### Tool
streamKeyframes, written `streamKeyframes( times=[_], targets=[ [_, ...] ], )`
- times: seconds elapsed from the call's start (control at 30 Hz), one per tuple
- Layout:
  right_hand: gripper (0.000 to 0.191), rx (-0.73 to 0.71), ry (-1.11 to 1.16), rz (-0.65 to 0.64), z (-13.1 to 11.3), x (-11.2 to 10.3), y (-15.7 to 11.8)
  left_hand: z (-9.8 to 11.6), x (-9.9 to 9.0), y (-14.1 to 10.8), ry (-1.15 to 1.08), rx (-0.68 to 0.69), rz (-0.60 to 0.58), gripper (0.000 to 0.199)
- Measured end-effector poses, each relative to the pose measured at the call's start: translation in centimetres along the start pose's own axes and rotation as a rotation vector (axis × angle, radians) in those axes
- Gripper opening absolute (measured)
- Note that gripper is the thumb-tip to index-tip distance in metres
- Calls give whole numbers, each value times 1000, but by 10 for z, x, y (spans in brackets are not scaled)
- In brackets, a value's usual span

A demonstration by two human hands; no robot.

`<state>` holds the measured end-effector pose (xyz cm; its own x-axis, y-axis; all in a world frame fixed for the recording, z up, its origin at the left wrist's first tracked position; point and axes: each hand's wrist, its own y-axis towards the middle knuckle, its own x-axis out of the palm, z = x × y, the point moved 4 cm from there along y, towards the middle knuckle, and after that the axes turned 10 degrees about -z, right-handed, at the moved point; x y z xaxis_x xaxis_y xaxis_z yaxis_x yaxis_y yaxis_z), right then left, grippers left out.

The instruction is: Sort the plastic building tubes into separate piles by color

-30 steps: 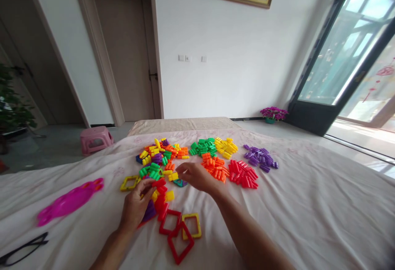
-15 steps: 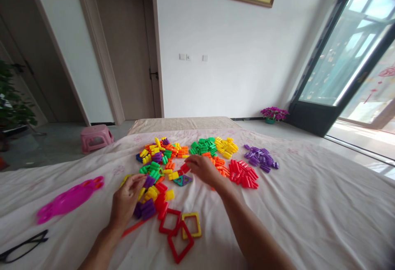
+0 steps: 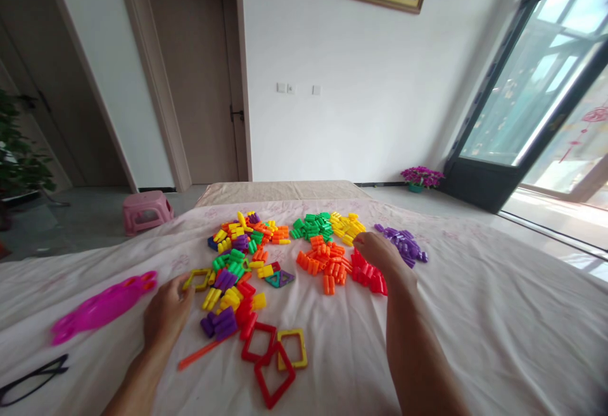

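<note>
My left hand (image 3: 165,311) is beside the left edge of a yellow square frame tile (image 3: 199,279), thumb and fingers slightly apart, with nothing visible between them. To its right lies a mixed heap of plastic blocks, including purple (image 3: 221,323), green (image 3: 231,263) and yellow (image 3: 230,301) ones. My right hand (image 3: 380,252) reaches over the far edge of the red block pile (image 3: 368,273). Its fingers are pinched together, seemingly around a red block mostly hidden by the hand. Orange blocks (image 3: 327,259) lie left of this hand, yellow blocks (image 3: 348,226) just beyond it.
Purple blocks (image 3: 403,243) and green blocks (image 3: 313,226) form separate piles. Red frame tiles (image 3: 274,378) overlap a yellow frame (image 3: 303,349) near the front. A magenta plastic object (image 3: 104,308) and black-framed glasses (image 3: 35,378) lie at left on the cloth (image 3: 475,327).
My right hand has moved right from a red block in the middle to the red pile; that block is gone from its spot. My left hand has drawn back left from the purple blocks.
</note>
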<state>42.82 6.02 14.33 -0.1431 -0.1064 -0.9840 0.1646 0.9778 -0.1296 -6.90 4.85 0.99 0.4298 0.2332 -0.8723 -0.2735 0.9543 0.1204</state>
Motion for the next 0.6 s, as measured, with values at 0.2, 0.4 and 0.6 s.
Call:
streamKeyframes(
  times=[0.2, 0.4, 0.6],
  targets=[
    [27, -519, 83, -5, -105, 33, -11, 0, 3, 2, -21, 15, -65, 46],
    [32, -828, 241, 61, -171, 84, -27, 1, 4, 2, -34, 58, -53, 44],
    [34, -872, 174, 56, -190, 120, -24, 5, 2, 1, -2, 113, -7, 41]
  ],
)
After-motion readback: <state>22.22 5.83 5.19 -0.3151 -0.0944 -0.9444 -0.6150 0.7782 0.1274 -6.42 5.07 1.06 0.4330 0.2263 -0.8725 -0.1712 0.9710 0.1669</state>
